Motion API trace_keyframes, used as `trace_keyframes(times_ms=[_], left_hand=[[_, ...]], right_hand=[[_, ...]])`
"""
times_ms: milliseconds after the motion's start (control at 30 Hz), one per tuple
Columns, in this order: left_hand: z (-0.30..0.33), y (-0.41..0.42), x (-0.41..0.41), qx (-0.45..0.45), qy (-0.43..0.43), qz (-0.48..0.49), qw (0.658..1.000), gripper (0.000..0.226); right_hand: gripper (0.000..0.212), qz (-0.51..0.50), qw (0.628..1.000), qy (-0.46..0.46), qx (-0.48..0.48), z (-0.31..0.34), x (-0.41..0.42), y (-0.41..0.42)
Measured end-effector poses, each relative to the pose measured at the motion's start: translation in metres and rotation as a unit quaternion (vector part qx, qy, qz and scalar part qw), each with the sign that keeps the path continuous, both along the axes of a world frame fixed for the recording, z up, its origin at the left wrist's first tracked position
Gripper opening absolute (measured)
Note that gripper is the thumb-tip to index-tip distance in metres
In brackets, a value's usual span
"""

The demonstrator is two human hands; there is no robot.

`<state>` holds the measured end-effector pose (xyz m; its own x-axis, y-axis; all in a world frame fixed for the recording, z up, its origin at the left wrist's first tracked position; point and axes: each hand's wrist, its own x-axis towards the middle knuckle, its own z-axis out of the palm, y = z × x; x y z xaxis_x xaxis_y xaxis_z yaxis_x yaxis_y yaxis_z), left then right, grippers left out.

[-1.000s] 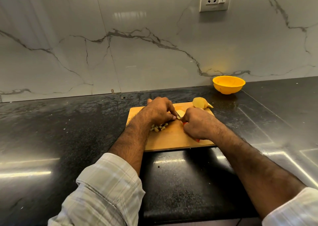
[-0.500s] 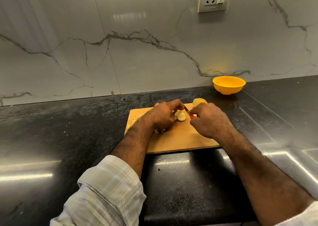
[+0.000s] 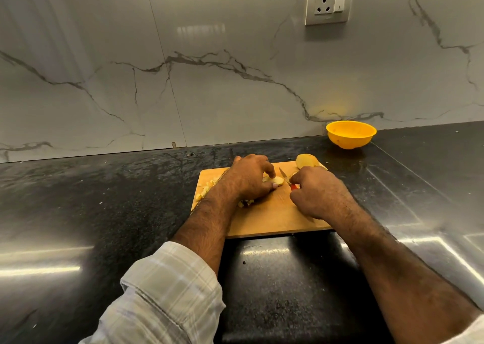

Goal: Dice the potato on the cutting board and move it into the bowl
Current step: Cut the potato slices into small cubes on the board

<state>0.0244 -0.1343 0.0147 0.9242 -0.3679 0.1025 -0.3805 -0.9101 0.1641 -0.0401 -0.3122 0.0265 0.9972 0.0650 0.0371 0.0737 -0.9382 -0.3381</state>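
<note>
A flat rectangular wooden cutting board lies on a glossy, speckled black stone counter under a veined marble-look backsplash. The left hand curls its fingers over a pale potato slice mid-board; the right hand grips a red-handled knife, blade tip raised beside the slice. Since half a second ago both hands sit much as before, the blade more exposed. Diced potato bits lie at the board's left edge, a peeled potato chunk at its far right corner. The round yellow plastic bowl stands well apart by the wall, bare counter between.
</note>
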Motion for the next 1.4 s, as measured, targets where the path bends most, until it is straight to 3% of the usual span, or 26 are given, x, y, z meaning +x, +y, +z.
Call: trace_keyframes(times_ms=[133,700,967,1233,1400], left_hand=[[-0.002,0.000,0.001,-0.069,0.031,0.003,0.997,0.022],[0.004,-0.006,0.000,-0.094,0.067,0.037,0.993,0.024],[0.004,-0.003,-0.001,-0.096,0.057,0.014,0.994,0.020],[0.007,0.004,0.001,-0.111,0.073,0.024,0.991,0.024],[0.009,0.006,0.002,-0.112,0.081,0.020,0.990,0.020]], right_hand=[[0.042,0.009,1.000,-0.006,-0.003,0.001,-0.003,0.004],[0.043,0.021,0.999,-0.011,0.024,0.000,-0.006,0.007],[0.037,0.041,0.998,0.002,-0.056,0.003,-0.005,0.022],[0.045,0.027,0.999,-0.004,0.018,0.000,-0.007,0.008],[0.039,0.034,0.999,0.013,-0.011,0.002,-0.010,0.017]])
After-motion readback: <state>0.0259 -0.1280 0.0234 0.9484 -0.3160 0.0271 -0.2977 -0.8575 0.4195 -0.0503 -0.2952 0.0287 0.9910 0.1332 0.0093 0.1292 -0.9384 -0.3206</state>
